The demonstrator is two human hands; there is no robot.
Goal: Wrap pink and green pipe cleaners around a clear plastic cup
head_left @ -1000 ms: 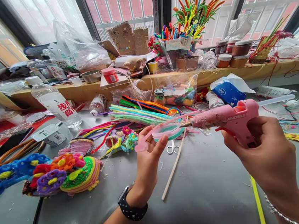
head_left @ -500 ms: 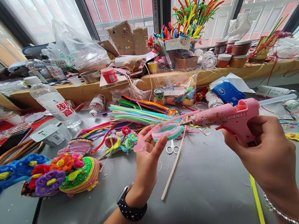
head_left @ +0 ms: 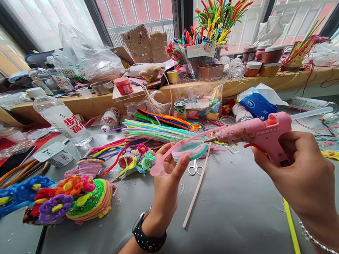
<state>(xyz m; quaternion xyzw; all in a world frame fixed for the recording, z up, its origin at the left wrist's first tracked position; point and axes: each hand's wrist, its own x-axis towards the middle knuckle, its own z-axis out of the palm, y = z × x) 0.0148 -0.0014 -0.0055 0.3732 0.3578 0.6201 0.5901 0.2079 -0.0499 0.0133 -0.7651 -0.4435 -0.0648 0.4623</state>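
Between the thumb and fingers of my left hand (head_left: 169, 167) is a round ring of pipe cleaners (head_left: 195, 152), mint green and white, with a pink strand (head_left: 158, 167) running along its top and hanging loose at the left. My right hand (head_left: 298, 170) is wrapped round the handle of a pink hot glue gun (head_left: 248, 130), a clear glue stick (head_left: 312, 113) poking from its back. The gun's metal nozzle points left and meets the ring's right edge, by the pink strand. Whether fresh glue is coming out cannot be made out.
Behind the ring lies a bundle of pipe cleaners (head_left: 148, 129). Small scissors (head_left: 195, 168) and a pale stick (head_left: 195, 197) are on the grey table. At left are fuzzy flower pieces (head_left: 71, 202) and a plastic bottle (head_left: 61, 118). Jars (head_left: 272, 55) line the sill.
Almost nothing differs. Both hands, the ring and the glue gun hold nearly the same place; the view has shifted very slightly.
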